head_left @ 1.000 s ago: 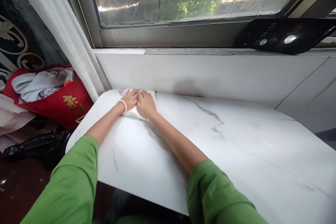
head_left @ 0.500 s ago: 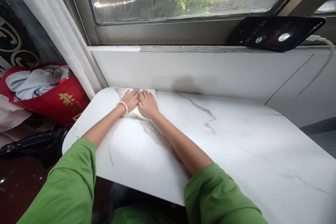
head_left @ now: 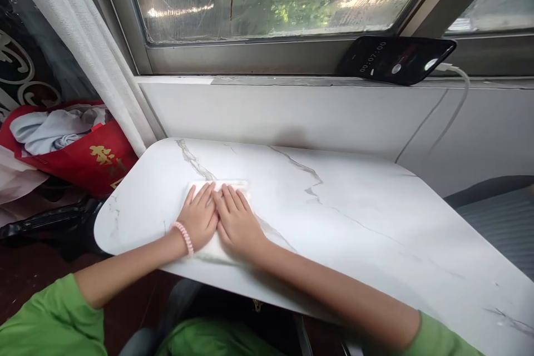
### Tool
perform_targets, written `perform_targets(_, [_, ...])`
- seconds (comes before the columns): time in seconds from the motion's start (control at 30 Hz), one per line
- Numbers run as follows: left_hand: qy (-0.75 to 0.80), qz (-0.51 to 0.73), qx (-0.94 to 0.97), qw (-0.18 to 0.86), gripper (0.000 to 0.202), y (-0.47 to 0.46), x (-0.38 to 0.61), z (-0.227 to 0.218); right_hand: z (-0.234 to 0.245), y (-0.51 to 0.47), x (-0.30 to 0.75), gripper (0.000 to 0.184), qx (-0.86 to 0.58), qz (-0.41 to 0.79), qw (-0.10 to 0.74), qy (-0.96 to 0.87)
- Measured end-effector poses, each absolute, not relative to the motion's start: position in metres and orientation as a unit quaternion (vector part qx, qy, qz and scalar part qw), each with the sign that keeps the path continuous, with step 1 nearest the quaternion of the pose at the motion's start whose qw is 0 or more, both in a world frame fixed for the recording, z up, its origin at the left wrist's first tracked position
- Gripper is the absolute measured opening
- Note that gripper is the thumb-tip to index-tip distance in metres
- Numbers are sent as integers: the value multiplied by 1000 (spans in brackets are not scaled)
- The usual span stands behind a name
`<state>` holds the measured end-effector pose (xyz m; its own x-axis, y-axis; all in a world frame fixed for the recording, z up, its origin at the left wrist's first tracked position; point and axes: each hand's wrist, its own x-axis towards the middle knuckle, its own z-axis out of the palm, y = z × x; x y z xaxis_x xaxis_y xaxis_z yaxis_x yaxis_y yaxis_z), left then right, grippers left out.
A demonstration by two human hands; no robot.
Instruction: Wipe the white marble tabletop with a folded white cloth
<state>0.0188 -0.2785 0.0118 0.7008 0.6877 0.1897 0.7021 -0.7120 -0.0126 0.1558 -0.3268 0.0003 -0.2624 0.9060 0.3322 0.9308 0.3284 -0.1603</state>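
A folded white cloth lies flat on the white marble-patterned table, near its front edge. My left hand presses down on its left part, palm down with fingers stretched out; a pink coiled band circles that wrist. Beside it, my right hand lies flat on the cloth too, fingers extended and slightly spread. The two hands touch near the thumbs and index fingers. Much of the cloth is hidden under them.
A black phone with a white cable leans against the window frame on the sill. On the left hang a white curtain and a red bag holding clothes. A grey striped chair stands at the right.
Both hands and the cloth have slid from the table's back edge toward me, near the front edge. My elbows have bent outward. The view has shifted slightly to the right.
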Motion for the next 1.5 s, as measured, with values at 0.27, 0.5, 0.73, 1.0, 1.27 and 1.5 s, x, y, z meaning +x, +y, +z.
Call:
perform_targets(0.27, [-335, -88, -938, 25, 53, -313, 19, 15, 5, -367, 162, 60, -555, -75, 169, -811])
perform_targets(0.5, [-277, -91, -956, -26, 45, -237, 45, 17, 1, -307, 194, 58, -605, -35, 130, -785])
perform_targets(0.73, [-307, -101, -946, 23, 43, -154, 122, 7, 2, -223, 259, 56, -651, -2, 131, -747])
perform_targets(1.0, [-295, -80, -952, 12, 43, -95, 171, 10, -6, -170, 294, 53, -677, -44, 162, -716])
perform_targets(1.27, [-327, -85, -941, 18, 44, -109, 166, 3, -10, -183, 292, 51, -665, -44, 197, -719])
perform_targets(1.5, [-334, -88, -938, 15, 43, -162, 155, 4, -11, -232, 288, 52, -652, -44, 161, -740])
